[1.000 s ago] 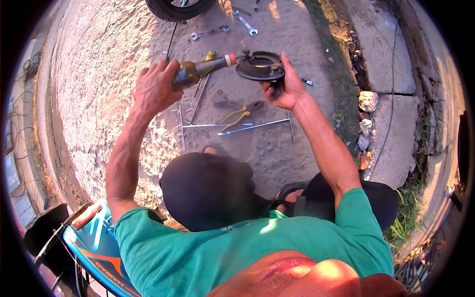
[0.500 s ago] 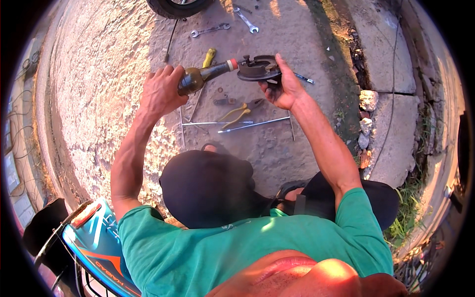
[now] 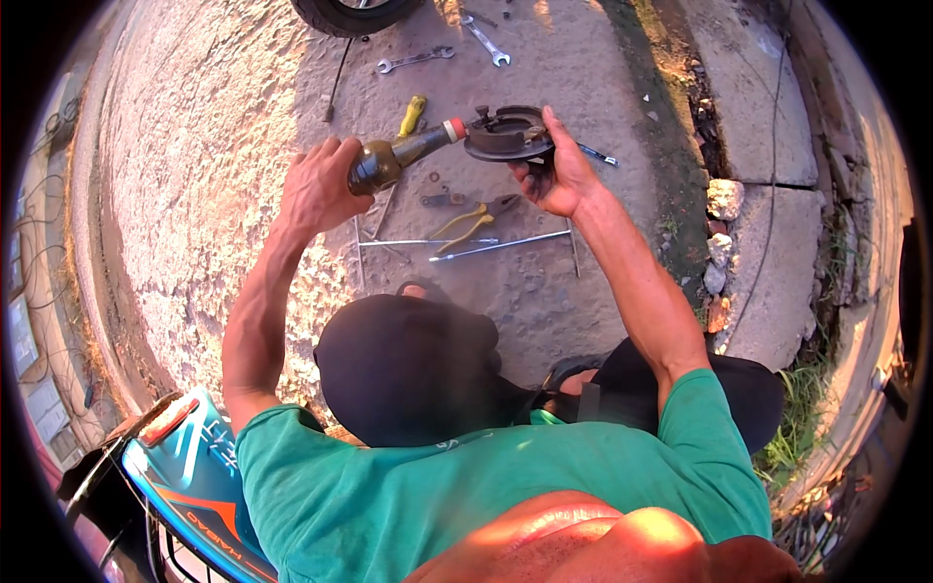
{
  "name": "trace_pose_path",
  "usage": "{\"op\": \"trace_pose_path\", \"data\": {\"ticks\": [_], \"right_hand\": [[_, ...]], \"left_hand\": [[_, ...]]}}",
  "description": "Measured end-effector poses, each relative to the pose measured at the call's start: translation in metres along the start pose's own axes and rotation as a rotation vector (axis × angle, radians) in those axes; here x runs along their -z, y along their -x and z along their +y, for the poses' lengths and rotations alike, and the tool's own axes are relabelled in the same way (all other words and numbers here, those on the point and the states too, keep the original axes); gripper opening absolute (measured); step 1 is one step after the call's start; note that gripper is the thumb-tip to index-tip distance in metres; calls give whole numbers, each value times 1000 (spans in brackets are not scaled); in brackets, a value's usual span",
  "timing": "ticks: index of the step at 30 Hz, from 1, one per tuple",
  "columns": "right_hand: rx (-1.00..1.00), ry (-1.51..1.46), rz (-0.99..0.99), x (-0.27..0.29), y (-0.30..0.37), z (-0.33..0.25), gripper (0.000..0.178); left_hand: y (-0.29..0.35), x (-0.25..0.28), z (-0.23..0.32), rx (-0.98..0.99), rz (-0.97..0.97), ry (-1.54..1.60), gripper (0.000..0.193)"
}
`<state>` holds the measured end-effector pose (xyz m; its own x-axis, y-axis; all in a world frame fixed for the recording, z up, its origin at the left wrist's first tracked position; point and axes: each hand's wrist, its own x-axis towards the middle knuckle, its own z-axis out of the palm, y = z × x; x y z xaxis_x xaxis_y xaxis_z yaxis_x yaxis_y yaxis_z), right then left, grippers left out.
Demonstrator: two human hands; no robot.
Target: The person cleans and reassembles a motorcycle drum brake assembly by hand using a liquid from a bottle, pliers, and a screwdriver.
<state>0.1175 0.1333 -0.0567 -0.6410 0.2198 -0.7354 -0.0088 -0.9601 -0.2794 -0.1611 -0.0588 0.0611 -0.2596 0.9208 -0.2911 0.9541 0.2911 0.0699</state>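
My left hand (image 3: 321,189) is wrapped around the body of a brown-green bottle (image 3: 374,168) that lies nearly level in the air. The bottle's red-tipped neck points right and slightly up, at the rim of a dark round brake plate with brake shoes (image 3: 501,146); whether they touch, I cannot tell. My right hand (image 3: 564,170) grips that plate by its right side, thumb on the edge and fingers curled underneath. Beneath both hands on the ground are a yellow-handled screwdriver (image 3: 412,115), yellow-handled pliers (image 3: 466,223) and two T-handle wrenches, one nearer (image 3: 505,247).
Two spanners, one lying crosswise (image 3: 416,60) and one slanted (image 3: 486,41), rest farther off near a black tyre (image 3: 358,17). Broken stones (image 3: 724,197) line a gap in the concrete at right. A blue panel (image 3: 194,466) stands at lower left, close to my left arm.
The bottle has shifted down slightly at its body, its neck staying by the plate. The plate is tilted a little differently, showing more of its inner side. Both hands keep their holds.
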Motion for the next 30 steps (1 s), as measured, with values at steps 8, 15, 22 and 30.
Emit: {"op": "trace_pose_path", "data": {"ticks": [8, 15, 22, 30], "right_hand": [[18, -20, -118, 3, 0, -2, 68], [3, -77, -181, -1, 5, -4, 74], [-28, -168, -365, 12, -1, -7, 76], [112, -116, -534, 17, 1, -16, 77]], "left_hand": [[5, 3, 2, 76, -7, 105, 67], [14, -14, -5, 140, 85, 264, 70], [28, -43, -25, 270, 182, 652, 79], [52, -129, -131, 426, 612, 1241, 72]]}}
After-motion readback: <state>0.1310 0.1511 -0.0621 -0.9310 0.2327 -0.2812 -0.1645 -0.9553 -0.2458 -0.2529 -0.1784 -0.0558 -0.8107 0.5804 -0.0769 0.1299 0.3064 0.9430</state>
